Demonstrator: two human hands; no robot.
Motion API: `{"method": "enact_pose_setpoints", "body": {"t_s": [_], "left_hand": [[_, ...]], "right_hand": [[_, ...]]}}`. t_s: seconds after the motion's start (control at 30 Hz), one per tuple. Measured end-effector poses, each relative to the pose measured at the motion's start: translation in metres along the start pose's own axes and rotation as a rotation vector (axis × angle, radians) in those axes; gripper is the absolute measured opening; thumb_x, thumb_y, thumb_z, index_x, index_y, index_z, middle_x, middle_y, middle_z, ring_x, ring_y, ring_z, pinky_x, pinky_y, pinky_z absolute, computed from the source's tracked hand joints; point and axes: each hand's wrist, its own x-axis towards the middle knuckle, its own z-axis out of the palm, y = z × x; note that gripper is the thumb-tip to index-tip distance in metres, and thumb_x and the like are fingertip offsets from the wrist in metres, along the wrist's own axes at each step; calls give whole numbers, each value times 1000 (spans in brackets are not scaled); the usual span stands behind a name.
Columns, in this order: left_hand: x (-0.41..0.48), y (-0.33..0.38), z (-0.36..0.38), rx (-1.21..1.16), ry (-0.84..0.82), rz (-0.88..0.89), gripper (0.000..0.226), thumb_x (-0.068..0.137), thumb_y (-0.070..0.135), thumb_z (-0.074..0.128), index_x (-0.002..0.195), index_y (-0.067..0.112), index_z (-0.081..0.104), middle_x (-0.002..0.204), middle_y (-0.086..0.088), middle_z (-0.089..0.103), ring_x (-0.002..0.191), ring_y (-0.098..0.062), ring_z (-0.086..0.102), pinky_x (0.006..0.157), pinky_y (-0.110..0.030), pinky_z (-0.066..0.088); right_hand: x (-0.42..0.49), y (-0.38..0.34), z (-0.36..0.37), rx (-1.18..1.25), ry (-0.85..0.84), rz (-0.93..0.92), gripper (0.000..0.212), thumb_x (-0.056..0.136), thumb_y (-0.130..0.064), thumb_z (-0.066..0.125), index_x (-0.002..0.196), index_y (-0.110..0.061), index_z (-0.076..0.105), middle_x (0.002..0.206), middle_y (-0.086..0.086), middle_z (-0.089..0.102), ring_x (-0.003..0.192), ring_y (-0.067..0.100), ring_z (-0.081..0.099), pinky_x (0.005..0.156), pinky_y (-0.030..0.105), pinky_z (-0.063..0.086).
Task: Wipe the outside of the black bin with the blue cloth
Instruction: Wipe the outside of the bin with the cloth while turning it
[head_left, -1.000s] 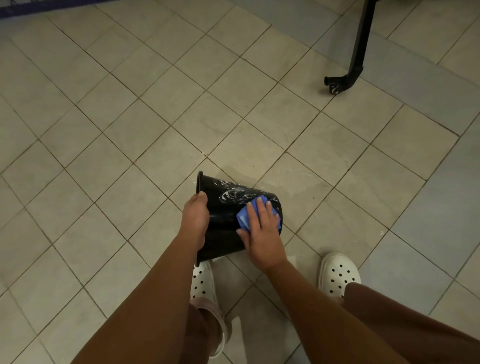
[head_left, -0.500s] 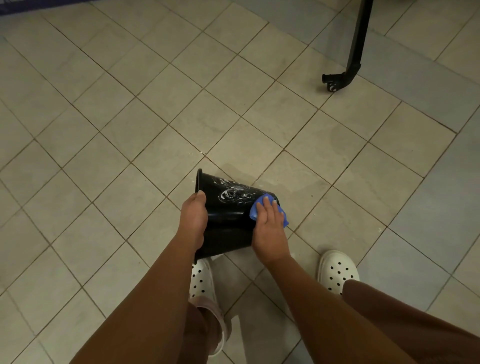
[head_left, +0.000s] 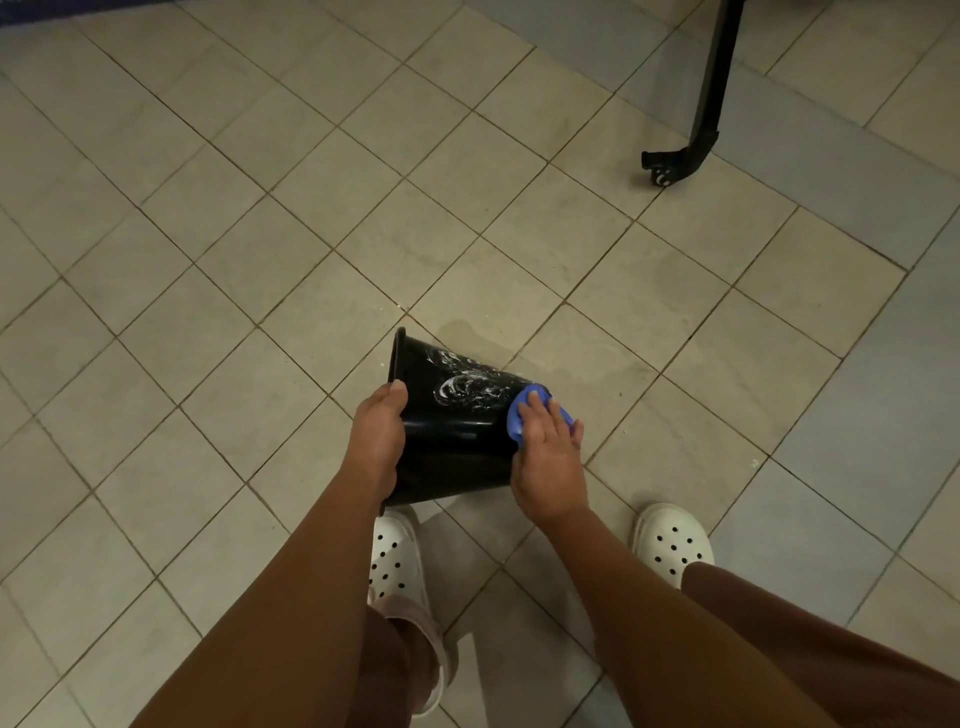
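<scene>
Beige-tiled floor (head_left: 208, 260) all round, with white holed clogs (head_left: 672, 540) nearest on it. Just beyond, black bin (head_left: 452, 441) tipped on its side, mouth to the left and white smears on its upper wall; left hand (head_left: 376, 441) curled round the rim, thumb on top, and right hand (head_left: 545, 467) laid flat with fingers nearly straight, pressing blue cloth (head_left: 519, 415) against the bin's base end. Farthest off, upper right, black metal leg (head_left: 709, 93) with a small caster (head_left: 658, 176), well apart from the bin.

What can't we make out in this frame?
Head view only.
Inside black bin: mouth faces left, away from camera.
Bin's far side and underside: hidden by its body.
Most of blue cloth: under right hand.
Fingers of left hand: behind the rim.
Upper black stand: cut by top edge.
</scene>
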Motion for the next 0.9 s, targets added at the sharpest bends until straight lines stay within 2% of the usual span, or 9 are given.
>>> {"method": "enact_pose_setpoints", "body": {"t_s": [0.07,0.17,0.27,0.37,0.43,0.6,0.7,0.77,0.9], "left_hand": [[2,3,-1,5,-6,-47,28,103,34,41,111,15,61,109,-17,63,102,-34,60,85,-44,49],[4,10,3,12,17,-126,39,100,34,43,126,8,57,108,-18,62,101,-34,60,83,-43,47],[6,12,8,31,24,-141,47,104,44,36,128,8,55,111,-16,63,104,-34,59,88,-44,46],[7,11,8,45,73,-151,59,103,55,29,134,10,53,120,-17,61,112,-35,58,103,-52,44],[9,10,8,54,85,-133,55,104,51,30,133,9,53,117,-16,61,109,-33,58,100,-50,44],[7,12,9,135,57,-5,40,107,37,29,113,10,58,98,-12,60,87,-23,56,75,-37,42],[6,9,8,131,61,26,39,107,35,30,114,10,60,106,-13,62,97,-28,58,80,-38,44],[6,6,9,112,80,27,36,106,33,32,106,12,61,101,-12,62,97,-29,59,80,-39,44],[5,5,9,100,97,28,35,106,33,33,103,12,60,96,-11,63,93,-28,60,80,-40,46]], "right_hand": [[-6,2,0,-45,9,-2,52,84,-12,56,134,-8,45,147,19,33,137,42,23,111,55,19],[-14,-6,8,-25,18,121,52,85,-28,61,132,-11,48,141,26,36,129,45,32,102,58,36],[-11,-6,14,-51,24,89,51,87,-31,60,133,-13,47,143,22,38,131,44,34,105,60,30],[-6,6,10,-55,-41,72,44,94,-25,51,136,-16,42,152,15,24,140,39,17,112,56,11],[-12,7,9,21,-66,145,45,94,-20,49,137,-13,39,155,13,14,143,37,5,114,54,6],[-25,-4,13,138,-64,72,62,82,7,55,138,-11,36,155,9,18,143,34,0,113,57,18],[-12,-3,11,46,-47,-13,74,82,4,55,146,-11,22,154,9,19,143,32,4,115,55,11],[-7,-1,10,21,-84,54,74,84,1,54,147,-10,17,154,13,17,143,35,5,116,52,11],[-19,-4,8,48,-61,242,69,80,3,55,142,1,26,146,25,27,132,43,26,109,53,28]]}}
